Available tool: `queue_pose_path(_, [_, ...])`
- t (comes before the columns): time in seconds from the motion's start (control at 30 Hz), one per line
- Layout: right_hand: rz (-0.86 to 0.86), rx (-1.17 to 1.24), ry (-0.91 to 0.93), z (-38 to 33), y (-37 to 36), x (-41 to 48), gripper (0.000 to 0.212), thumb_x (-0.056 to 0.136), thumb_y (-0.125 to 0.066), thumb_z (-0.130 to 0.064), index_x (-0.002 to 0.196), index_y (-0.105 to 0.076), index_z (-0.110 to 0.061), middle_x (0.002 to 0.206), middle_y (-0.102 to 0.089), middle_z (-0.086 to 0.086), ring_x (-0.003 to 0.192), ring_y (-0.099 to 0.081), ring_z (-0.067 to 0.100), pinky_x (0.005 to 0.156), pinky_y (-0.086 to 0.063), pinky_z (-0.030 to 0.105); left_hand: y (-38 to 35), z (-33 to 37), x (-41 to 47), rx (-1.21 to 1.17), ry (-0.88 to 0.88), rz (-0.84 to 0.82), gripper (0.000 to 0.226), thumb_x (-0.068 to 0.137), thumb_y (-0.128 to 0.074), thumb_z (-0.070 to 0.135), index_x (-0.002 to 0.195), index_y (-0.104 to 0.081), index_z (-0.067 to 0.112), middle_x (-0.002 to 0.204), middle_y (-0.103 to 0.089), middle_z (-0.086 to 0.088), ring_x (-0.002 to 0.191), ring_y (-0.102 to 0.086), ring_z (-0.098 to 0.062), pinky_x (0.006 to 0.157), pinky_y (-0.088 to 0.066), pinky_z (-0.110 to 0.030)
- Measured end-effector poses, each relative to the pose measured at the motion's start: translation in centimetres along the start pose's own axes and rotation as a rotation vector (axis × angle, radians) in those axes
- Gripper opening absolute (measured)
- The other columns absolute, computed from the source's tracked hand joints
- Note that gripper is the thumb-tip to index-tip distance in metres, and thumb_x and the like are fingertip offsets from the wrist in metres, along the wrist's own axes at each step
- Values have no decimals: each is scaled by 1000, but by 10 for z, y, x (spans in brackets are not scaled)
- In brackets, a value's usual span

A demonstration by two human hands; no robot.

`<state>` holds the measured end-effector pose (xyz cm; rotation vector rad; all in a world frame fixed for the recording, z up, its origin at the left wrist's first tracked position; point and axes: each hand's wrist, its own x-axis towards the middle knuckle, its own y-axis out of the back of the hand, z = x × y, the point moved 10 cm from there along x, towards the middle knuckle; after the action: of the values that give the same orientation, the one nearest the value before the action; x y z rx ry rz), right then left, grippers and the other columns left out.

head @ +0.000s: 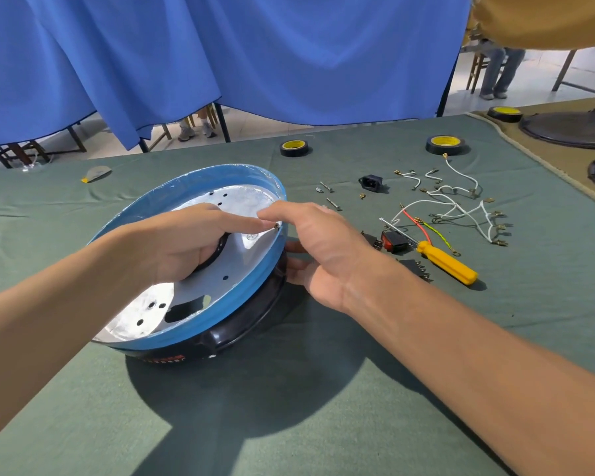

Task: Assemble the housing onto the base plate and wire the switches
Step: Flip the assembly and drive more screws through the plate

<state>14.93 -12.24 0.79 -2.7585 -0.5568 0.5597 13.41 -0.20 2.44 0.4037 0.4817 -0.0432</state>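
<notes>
- L hand [182, 249] grips base plate [244, 252]: fingers curled down through its black-rimmed centre hole, index stretched toward the far-right edge.
- R hand [327, 249] clamps housing [248, 324] at the right side: top digit (thumb, by the look of it) over the blue rim, other fingers tucked beneath the black shell.
- Both top fingertips meet at a small screw [276, 227] standing at the plate's edge. Can't tell if it's seated in its hole.
- Plate sits inside housing. Whole assy is tilted, near-left edge on the green-clothed table [323, 407], right side propped on R fingers.
- Step, my read: fastening plate to housing, starting a screw by hand. No switch wired yet.
- Next calls for: keep screw upright, hold assy steady w/ L, free R for the yellow-handled screwdriver [447, 262] just right of it. Risk: screw tips over once the fingertips let go.
- Further right: red switch [391, 240], white wires [461, 204] w/ crimp terminals, black power socket [371, 183], loose screws [326, 186].
- Far edge: two tape rolls [294, 148].
</notes>
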Motion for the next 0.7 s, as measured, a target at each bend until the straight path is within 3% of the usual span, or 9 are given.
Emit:
queue_pose_path(0.07, [14, -22, 31, -2, 0, 0, 27, 74, -77, -28, 95, -64, -18, 103, -69, 10, 96, -65, 26, 88, -54, 43, 0, 2, -2, -13, -23, -1, 38, 58, -78, 45, 76, -78, 12, 71, -71, -12, 58, -67, -19, 52, -54, -26])
queue_pose_path(0.13, [9, -15, 42, -2, -2, -1, 34, 75, -78, -44, 96, -67, -19, 107, -69, 9, 104, -64, 27, 93, -53, 46, 2, 2, -3, -22, -24, 18, 45, 59, -78, 48, 85, -77, 11, 80, -74, -15, 67, -70, -24, 62, -57, -31])
queue_pose_path(0.2, [-1, 64, 11, 0, -1, -2, 39, 82, -67, -56, 98, -69, -20, 99, -71, 10, 96, -66, 26, 88, -56, 43, 6, 2, -4, -38, -24, 45, 43, 59, -78, 48, 84, -76, 12, 80, -73, -15, 66, -71, -23, 58, -56, -29])
queue_pose_path(0.27, [38, 173, -31, 3, 5, -2, 34, 93, -55, -47, 98, -70, -17, 89, -70, 14, 83, -68, 28, 81, -59, 43, 11, 4, -6, -36, -41, 92, 34, 53, -78, 49, 62, -74, 17, 66, -68, -10, 53, -66, -19, 49, -50, -26])
queue_pose_path(0.33, [98, 245, -63, 10, 10, -4, 21, 96, -55, -25, 101, -68, -9, 84, -68, 17, 77, -68, 28, 77, -60, 44, 14, 4, -7, -23, -42, 140, 36, 48, -79, 51, 50, -69, 17, 58, -63, -9, 47, -61, -18, 49, -46, -26])
queue_pose_path(0.4, [117, 293, -75, 17, 10, -4, 12, 90, -57, -6, 91, -68, -2, 68, -67, 12, 64, -64, 23, 70, -59, 38, 15, 2, -7, -11, -29, 170, 42, 49, -82, 52, 59, -66, 14, 58, -63, -10, 47, -60, -20, 51, -46, -28])
queue_pose_path(0.47, [93, 314, -81, 22, 7, -3, 13, 87, -56, 4, 82, -67, 0, 65, -68, 11, 60, -63, 20, 66, -59, 33, 16, 1, -8, -1, -16, 189, 52, 46, -82, 53, 69, -62, 10, 60, -62, -11, 48, -60, -21, 53, -45, -30])
queue_pose_path(0.57, [69, 330, -94, 25, 6, 1, 16, 87, -55, 7, 96, -68, 4, 80, -69, 15, 66, -64, 22, 70, -59, 33, 17, 4, -11, -4, -25, 205, 67, 34, -79, 55, 78, -64, 7, 71, -62, -16, 57, -59, -26, 63, -45, -35])
queue_pose_path(0.7, [18, 322, -126, 29, -2, 1, 19, 89, -60, -1, 104, -70, 3, 84, -67, 13, 72, -62, 22, 80, -57, 33, 17, 7, -12, 12, -29, 223, 77, 27, -79, 56, 84, -63, 5, 74, -61, -17, 63, -57, -30, 68, -44, -38])
